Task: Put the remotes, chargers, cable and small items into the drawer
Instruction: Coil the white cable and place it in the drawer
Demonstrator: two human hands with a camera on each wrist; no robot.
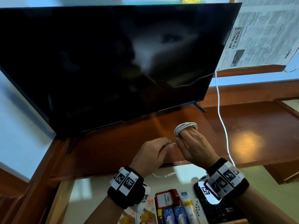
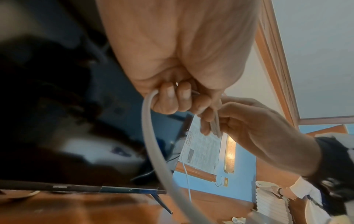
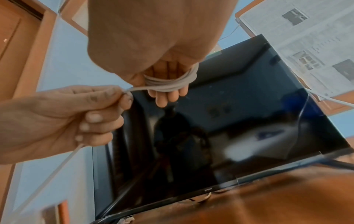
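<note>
A white cable [image 1: 186, 127] is wound in several loops round the straight fingers of my right hand [image 1: 186, 138], whose thumb presses on the coil [image 3: 170, 84]. Just left of it, my left hand [image 1: 163, 145] pinches the cable's loose length [image 2: 153, 144], which trails down from the fist. Both hands hover above the wooden TV stand [image 1: 113, 147]. Below them the drawer [image 1: 90, 191] is open. A black remote [image 1: 218, 210], a white remote [image 1: 197, 207] and small packets [image 1: 168, 206] lie inside. A white plug end [image 1: 168, 175] lies at the drawer's back.
A large dark TV [image 1: 113, 62] stands on the stand right behind my hands. Another white cord [image 1: 221, 118] hangs down at the TV's right side. Newspaper [image 1: 258, 33] covers the window at the upper right.
</note>
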